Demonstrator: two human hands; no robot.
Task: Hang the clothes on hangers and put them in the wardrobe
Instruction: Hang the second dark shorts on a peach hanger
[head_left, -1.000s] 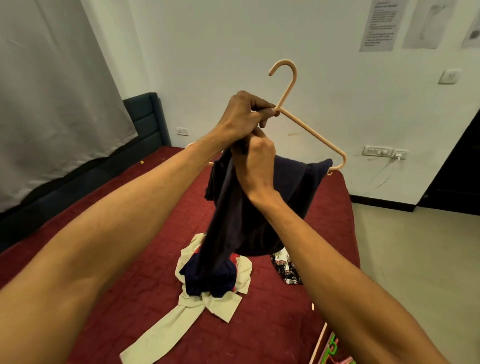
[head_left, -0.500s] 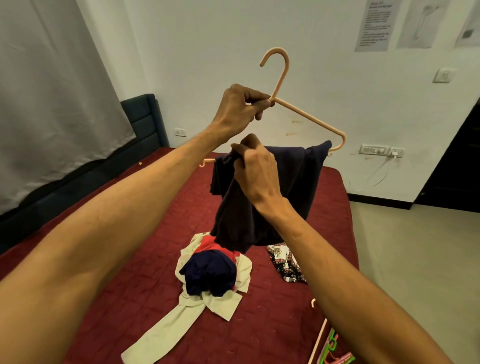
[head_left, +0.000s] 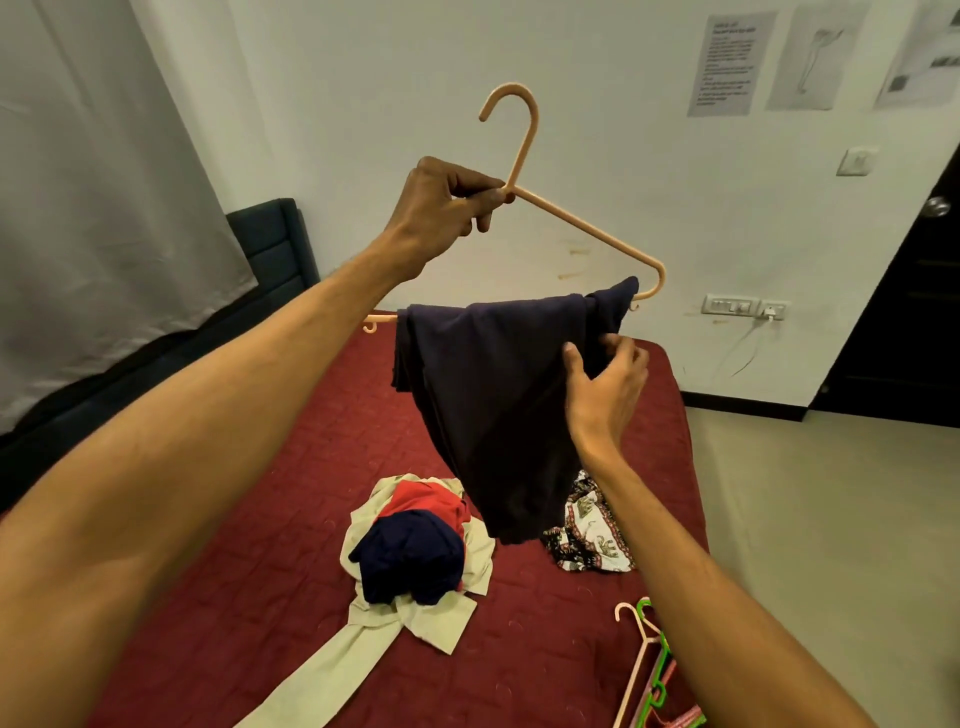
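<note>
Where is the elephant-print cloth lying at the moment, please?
In the head view the elephant-print cloth lies on the red bed, right of centre, just right of the clothes pile and partly hidden behind the dark garment hanging from the hanger.

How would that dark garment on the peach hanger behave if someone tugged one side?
Probably floppy: the dark garment sags in soft folds over the peach hanger. It might slide off, since it is only draped there, the right hand pinching one edge. It seems light: the left hand alone holds the hanger up.
</note>
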